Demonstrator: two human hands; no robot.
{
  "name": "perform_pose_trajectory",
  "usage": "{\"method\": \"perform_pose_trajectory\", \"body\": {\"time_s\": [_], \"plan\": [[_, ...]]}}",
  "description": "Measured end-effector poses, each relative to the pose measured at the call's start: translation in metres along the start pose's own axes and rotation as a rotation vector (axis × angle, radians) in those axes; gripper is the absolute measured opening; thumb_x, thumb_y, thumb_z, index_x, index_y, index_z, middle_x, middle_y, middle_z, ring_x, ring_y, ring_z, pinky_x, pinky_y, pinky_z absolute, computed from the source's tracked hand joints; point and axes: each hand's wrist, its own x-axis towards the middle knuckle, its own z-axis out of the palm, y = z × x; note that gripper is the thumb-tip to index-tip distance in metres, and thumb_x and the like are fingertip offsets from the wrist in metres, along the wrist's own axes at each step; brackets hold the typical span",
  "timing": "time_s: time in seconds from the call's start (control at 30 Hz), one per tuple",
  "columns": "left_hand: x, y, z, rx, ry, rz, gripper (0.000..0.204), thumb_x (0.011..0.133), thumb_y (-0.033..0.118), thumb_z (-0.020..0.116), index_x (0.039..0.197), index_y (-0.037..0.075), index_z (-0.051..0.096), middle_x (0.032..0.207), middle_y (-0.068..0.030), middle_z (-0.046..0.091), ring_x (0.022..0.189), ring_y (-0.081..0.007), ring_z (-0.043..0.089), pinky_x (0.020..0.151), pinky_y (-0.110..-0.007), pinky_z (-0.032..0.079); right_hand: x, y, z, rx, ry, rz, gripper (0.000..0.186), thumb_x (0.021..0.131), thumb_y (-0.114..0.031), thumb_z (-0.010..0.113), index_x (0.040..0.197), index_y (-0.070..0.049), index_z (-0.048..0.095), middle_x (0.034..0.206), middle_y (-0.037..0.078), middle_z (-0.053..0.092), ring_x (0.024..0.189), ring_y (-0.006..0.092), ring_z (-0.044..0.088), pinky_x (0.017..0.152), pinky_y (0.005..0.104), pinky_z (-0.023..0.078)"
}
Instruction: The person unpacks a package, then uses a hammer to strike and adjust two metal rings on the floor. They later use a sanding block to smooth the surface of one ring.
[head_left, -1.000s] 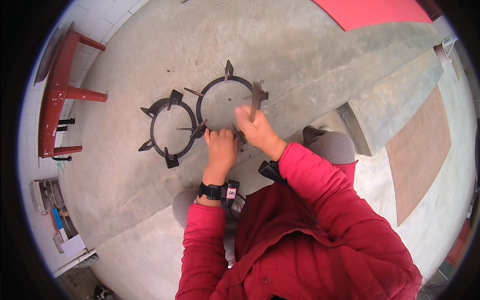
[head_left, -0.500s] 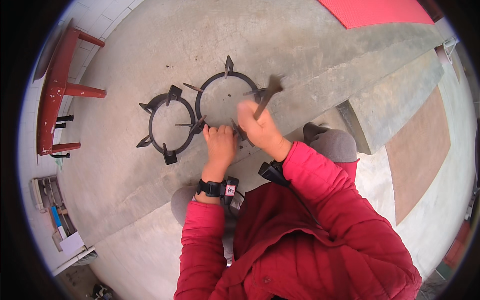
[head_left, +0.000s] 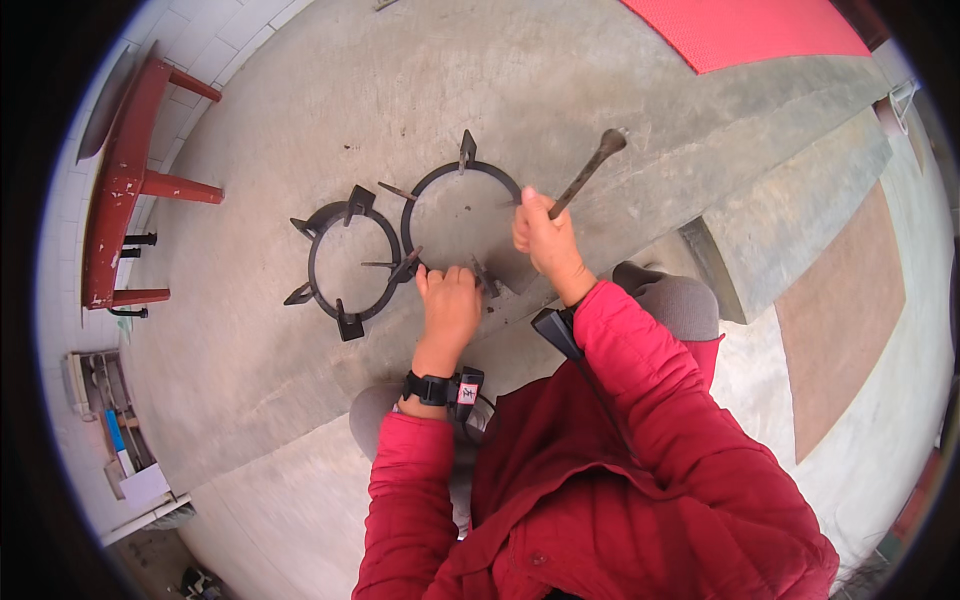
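Lettered wrist label, left hand on ring

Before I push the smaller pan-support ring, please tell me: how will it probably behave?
The smaller pan-support ring appears to be rigid metal, so it probably will not flex. Lying flat and wide, it seems unlikely to roll or tip. Its projecting lugs may scrape the grey concrete.
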Motion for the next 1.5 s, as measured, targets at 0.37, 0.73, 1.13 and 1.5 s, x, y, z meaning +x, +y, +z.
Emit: {"method": "perform_pose_trajectory", "body": {"time_s": [0.37,0.73,1.13,1.5], "plan": [[-0.009,-0.018,-0.004,-0.028,-0.042,-0.037,0.017,0.069,0.011,0.061,0.081,0.002,0.054,0.081,-0.0103,0.053,0.082,-0.0297,0.048,0.094,-0.051,0.025,-0.001,0.016,0.022,-0.138,0.025,-0.159,0.039,0.091,-0.028,0.043,0.058,-0.009,0.036,0.049,-0.003,0.034,0.041,0.0062,0.03,0.038,0.023,0.024],[-0.012,-0.011,0.002,-0.046,-0.123,-0.056,0.017,0.069,0.011,0.061,0.081,0.001,0.054,0.081,-0.0102,0.053,0.083,-0.0294,0.048,0.096,-0.051,0.024,-0.006,0.012,0.008,0.004,0.136,-0.025,0.042,0.092,-0.032,0.041,0.058,-0.011,0.029,0.048,-0.003,0.025,0.04,0.0076,0.024,0.037,0.0236,0.019],[-0.009,-0.011,-0.01,-0.036,-0.101,-0.066,0.015,0.069,0.011,0.061,0.079,0.001,0.054,0.08,-0.0103,0.054,0.082,-0.0295,0.048,0.095,-0.051,0.025,-0.013,0.006,0.01,0.065,0.292,-0.142,0.04,0.091,-0.032,0.043,0.059,-0.01,0.034,0.049,-0.004,0.03,0.04,0.0061,0.027,0.036,0.0228,0.022],[-0.004,-0.002,-0.019,-0.011,-0.012,-0.035,0.016,0.069,0.012,0.061,0.079,0.001,0.055,0.081,-0.0106,0.054,0.083,-0.0296,0.048,0.095,-0.051,0.025,-0.019,-0.009,0.008,0.059,0.305,-0.296,0.04,0.091,-0.032,0.042,0.058,-0.01,0.034,0.048,-0.004,0.029,0.039,0.0056,0.026,0.036,0.0227,0.019]]}}
